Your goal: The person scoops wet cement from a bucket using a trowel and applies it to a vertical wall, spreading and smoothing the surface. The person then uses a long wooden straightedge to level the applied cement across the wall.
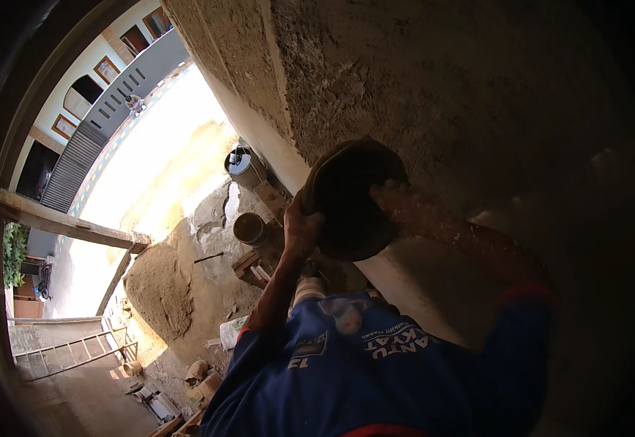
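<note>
The rough plastered wall (434, 80) fills the upper right of the view and runs down past the person. Against it, at centre, sits a dark round pan (352, 197), its open face turned toward the wall and its broad back toward the camera. The left hand (301, 227) grasps the pan's left rim, fingers wrapped over the edge. The right hand is hidden behind the pan; only the mortar-spattered right forearm (441, 226) shows, reaching in from the lower right, so its grip cannot be told. Below, beside a sand heap (161, 288), stand two buckets (248, 197).
</note>
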Action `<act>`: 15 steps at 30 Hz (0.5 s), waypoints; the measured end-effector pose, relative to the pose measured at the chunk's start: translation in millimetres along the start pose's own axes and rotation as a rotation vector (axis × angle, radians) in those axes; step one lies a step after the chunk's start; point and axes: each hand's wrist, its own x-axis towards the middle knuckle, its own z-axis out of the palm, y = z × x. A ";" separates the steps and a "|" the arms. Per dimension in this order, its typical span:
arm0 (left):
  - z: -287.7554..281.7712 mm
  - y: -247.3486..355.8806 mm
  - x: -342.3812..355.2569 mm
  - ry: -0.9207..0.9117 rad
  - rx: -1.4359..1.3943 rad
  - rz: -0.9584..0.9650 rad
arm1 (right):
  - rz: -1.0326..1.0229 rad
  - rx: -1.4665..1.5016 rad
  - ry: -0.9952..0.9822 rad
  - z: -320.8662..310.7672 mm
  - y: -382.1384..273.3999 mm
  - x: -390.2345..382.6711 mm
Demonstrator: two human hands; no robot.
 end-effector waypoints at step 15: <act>21.6 -43.4 -19.1 0.131 -0.111 0.074 | 0.030 -0.045 -0.374 15.5 -39.0 1.5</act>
